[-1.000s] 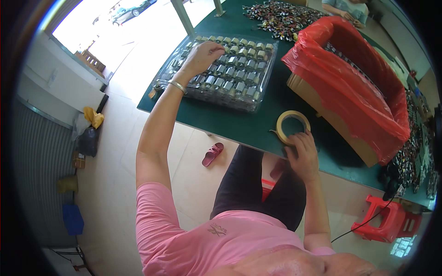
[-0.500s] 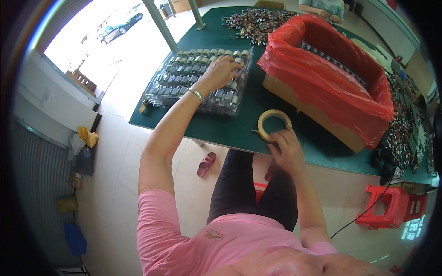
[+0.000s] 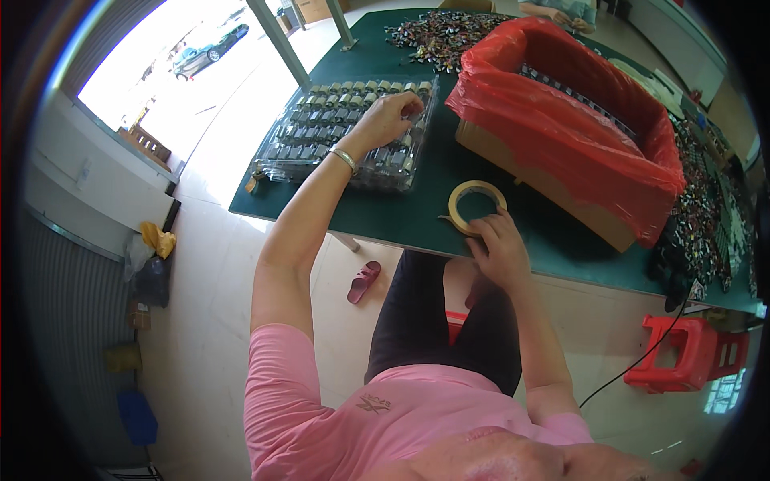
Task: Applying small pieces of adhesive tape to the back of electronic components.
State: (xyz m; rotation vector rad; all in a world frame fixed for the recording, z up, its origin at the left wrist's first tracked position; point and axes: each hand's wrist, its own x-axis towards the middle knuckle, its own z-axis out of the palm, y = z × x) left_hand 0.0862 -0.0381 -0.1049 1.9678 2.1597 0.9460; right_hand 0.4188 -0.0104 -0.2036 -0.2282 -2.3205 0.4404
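Rows of small metal motor-like parts with pale tops sit in a clear plastic tray (image 3: 309, 152) on the table's left half. Over its right side is my left hand (image 3: 389, 119), fingers curled into a pinch; what they hold, if anything, is hidden. A roll of yellowish tape (image 3: 459, 195) lies flat with a short loose end sticking out at its left. My right hand (image 3: 504, 247) grips the roll's near right rim, thumb outside and fingertips reaching over the ring.
A cardboard box (image 3: 545, 188) lined with a red plastic bag (image 3: 545, 120) stands right of the tape. Heaps of small parts (image 3: 445, 36) lie at the back and right. Another person's hand (image 3: 581, 24) shows at the far edge. A red stool (image 3: 674, 353) stands at right.
My left hand's fingers have curled in from a more spread pose, staying over the tray's right side. My right hand remains at the tape roll. The whole view has shifted slightly.
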